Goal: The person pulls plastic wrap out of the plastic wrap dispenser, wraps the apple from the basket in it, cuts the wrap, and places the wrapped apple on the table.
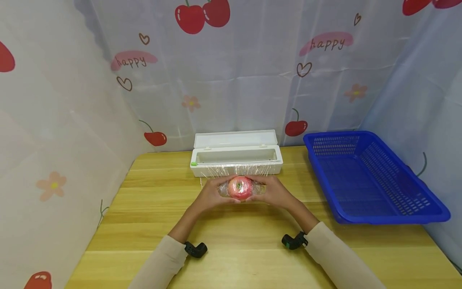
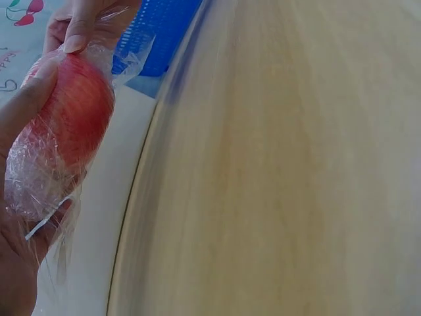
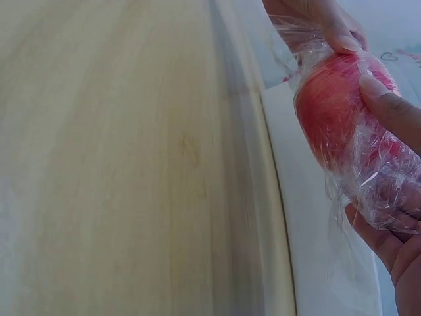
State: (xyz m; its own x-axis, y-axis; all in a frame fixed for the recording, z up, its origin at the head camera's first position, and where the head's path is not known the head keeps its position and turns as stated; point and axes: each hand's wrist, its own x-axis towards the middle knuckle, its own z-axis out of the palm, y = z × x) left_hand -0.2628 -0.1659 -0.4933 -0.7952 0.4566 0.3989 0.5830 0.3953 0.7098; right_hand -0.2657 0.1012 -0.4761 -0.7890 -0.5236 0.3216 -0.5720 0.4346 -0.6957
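Both the left hand and right hand clasp the red apple between them; pull its clear cling film taut (loose ends bunch sideways) before tucking it under.

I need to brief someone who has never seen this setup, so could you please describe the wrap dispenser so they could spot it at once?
Start at the wooden table and look to its far edge, against the cherry-print curtain. There sits the wrap dispenser, a long white box with its lid open, just behind the apple. Unlike the blue basket at its right, it is white and solid-walled.
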